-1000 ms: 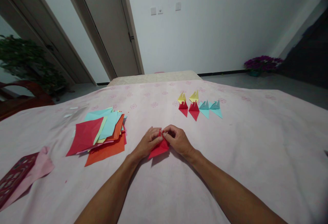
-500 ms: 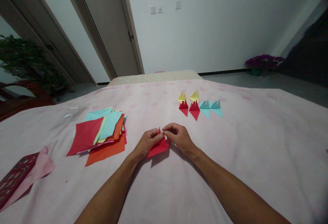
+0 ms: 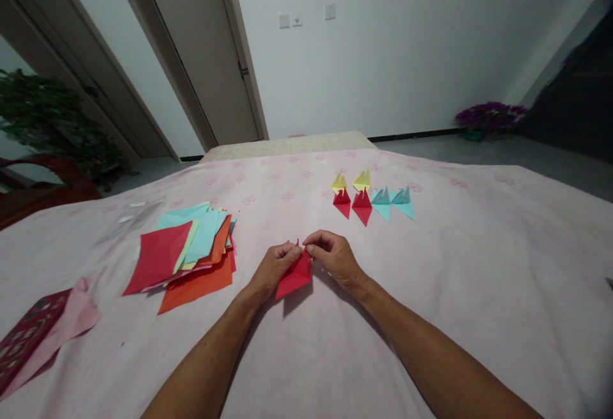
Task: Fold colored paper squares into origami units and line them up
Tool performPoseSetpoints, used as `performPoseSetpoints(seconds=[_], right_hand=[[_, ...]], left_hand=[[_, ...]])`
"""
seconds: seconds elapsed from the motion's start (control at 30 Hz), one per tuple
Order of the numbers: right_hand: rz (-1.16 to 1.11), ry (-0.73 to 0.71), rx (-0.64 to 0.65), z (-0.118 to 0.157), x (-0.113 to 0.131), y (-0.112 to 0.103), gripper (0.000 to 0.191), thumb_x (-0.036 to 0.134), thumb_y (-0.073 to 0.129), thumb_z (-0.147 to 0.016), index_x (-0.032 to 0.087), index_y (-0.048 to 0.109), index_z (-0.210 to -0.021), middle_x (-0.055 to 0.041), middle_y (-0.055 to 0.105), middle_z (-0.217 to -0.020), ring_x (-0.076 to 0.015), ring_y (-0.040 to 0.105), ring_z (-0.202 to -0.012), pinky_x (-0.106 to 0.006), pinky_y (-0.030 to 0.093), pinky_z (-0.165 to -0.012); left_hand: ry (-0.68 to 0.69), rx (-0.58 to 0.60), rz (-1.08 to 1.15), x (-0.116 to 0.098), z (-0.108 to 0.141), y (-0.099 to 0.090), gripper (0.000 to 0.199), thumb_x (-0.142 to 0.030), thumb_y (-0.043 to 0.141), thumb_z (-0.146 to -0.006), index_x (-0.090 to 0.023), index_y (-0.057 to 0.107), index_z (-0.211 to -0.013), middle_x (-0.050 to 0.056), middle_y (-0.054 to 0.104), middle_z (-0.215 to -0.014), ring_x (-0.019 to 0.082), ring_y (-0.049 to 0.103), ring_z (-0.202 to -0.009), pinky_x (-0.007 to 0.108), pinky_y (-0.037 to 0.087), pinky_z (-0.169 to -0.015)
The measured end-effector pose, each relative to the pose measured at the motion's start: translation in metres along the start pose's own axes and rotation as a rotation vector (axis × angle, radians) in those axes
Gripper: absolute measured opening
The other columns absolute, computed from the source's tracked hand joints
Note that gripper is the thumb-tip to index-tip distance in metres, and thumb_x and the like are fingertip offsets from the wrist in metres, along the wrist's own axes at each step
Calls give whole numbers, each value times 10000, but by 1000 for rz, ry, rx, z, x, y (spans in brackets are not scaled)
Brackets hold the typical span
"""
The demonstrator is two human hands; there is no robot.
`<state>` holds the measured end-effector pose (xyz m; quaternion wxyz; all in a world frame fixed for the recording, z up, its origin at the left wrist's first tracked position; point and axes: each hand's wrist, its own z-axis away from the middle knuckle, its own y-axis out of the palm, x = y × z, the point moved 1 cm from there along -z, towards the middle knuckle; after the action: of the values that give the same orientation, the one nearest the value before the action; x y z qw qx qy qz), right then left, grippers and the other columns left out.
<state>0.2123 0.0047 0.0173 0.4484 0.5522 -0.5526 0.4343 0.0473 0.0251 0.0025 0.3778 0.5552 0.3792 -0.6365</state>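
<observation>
Both your left hand [image 3: 272, 270] and right hand [image 3: 336, 259] pinch closed on the red paper [image 3: 295, 280]. If you pull its point too strongly, it may tear.

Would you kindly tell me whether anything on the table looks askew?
The loose stack of multicoloured paper sheets, at left on the pink floral cloth, looks askew: its edges jut out unevenly at different angles.
</observation>
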Motion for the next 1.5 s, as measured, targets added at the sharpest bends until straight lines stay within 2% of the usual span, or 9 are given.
performPoseSetpoints(seconds=[0.27, 0.57, 0.87, 1.07, 1.5], right_hand=[[35, -6, -5, -2, -2, -4, 114, 265, 684, -708, 179, 703, -780, -2, 650, -693, -133, 540, -630, -258, 435, -591], [3, 37, 22, -3, -4, -6, 109, 264, 686, -700, 172, 695, -759, 3, 637, -683, -120, 519, -609, -251, 403, -579], [17, 34, 51, -3, -1, -6, 99, 258, 664, -710, 168, 681, -748, 9, 622, -652, -116, 509, -597, -247, 397, -568], [18, 49, 44, -3, 1, -7, 119, 280, 664, -717, 169, 685, -754, 6, 626, -648, -114, 507, -575, -248, 396, -547], [60, 22, 68, -3, 3, -9, 164, 294, 670, -724, 155, 724, -791, -24, 659, -710, -129, 527, -600, -269, 405, -569]], left_hand=[[23, -21, 138, 0, -1, 3, 391, -524, 754, -735, -138, 721, -785, -2, 603, -683, 93, 468, -581, 210, 334, -544], [38, -50, 141, -2, 1, 4, 344, -475, 803, -702, -138, 738, -725, -26, 572, -596, 67, 431, -531, 201, 290, -537], [3, -49, 145, -4, 2, 6, 356, -467, 826, -664, -128, 726, -698, -21, 575, -598, 70, 449, -530, 203, 296, -531], [27, -88, 104, -4, 2, 4, 360, -463, 826, -656, -123, 708, -664, -19, 569, -593, 76, 448, -548, 202, 302, -527], [1, -103, 132, -5, 2, 6, 364, -469, 831, -642, -129, 708, -685, -17, 589, -603, 78, 457, -538, 205, 305, -526]])
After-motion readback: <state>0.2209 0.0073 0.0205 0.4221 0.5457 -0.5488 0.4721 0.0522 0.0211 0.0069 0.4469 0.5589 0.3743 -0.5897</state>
